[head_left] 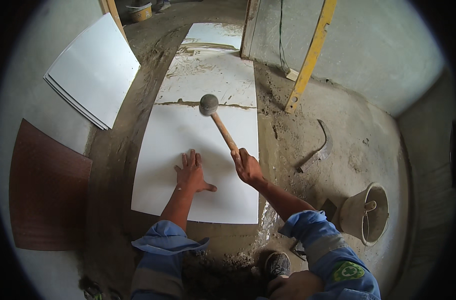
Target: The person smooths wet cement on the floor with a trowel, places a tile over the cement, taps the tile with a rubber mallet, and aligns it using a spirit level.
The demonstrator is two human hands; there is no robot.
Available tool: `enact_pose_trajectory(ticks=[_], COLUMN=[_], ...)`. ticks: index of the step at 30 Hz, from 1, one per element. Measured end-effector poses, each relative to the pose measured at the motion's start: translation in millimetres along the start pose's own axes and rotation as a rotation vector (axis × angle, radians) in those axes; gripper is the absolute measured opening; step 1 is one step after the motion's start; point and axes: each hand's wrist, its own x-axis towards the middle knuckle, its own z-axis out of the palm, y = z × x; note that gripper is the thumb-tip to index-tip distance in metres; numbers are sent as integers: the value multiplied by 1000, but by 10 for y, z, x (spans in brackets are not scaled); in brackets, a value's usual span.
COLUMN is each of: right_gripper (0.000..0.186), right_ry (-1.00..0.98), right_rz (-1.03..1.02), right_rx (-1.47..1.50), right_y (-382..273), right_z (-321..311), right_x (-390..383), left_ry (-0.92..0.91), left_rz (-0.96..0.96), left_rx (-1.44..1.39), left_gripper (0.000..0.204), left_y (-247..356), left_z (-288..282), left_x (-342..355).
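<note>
My left hand (190,175) is spread with fingers apart on a large white tile (158,145) laid on the floor. My right hand (248,165) grips the wooden handle of a rubber mallet (208,104), whose grey head is over the tile, near the mortar-smeared seam with the tile beyond (208,75); I cannot tell if it touches. Past that tile is a further smeared white piece (213,35) at the doorway.
White tiles (93,65) lean against the left wall, with a reddish-brown tile (50,190) nearer. At right are a yellow level (308,65) against the wall, a curved blade tool (320,150) on the floor and a bucket (353,215). A yellow tub (140,15) stands beyond the doorway.
</note>
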Motion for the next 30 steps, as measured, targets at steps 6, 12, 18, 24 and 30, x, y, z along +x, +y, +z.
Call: enact_pose_trajectory(ticks=[6,12,18,24,30], right_gripper=[27,28,27,31,40], right_ry=[169,9,224,189,50], right_rz=[-266,250,-100,19,245], right_rx=[-418,11,68,19,58], right_y=[429,170,225,250,282], right_z=[62,-221,-238,-275,-282], right_x=[-271,-267,-194,-97,41], left_ry=[-30,-49,-19,-16,-14], left_rz=[27,11,4,-19,-27], left_rx=[-1,-7,-34,-13,-26], left_gripper=[143,139,138,132,132], left_y=[110,30,44,86,90], left_z=[-120,-81,-70,-84,-70], left_x=[37,42,42,36,48])
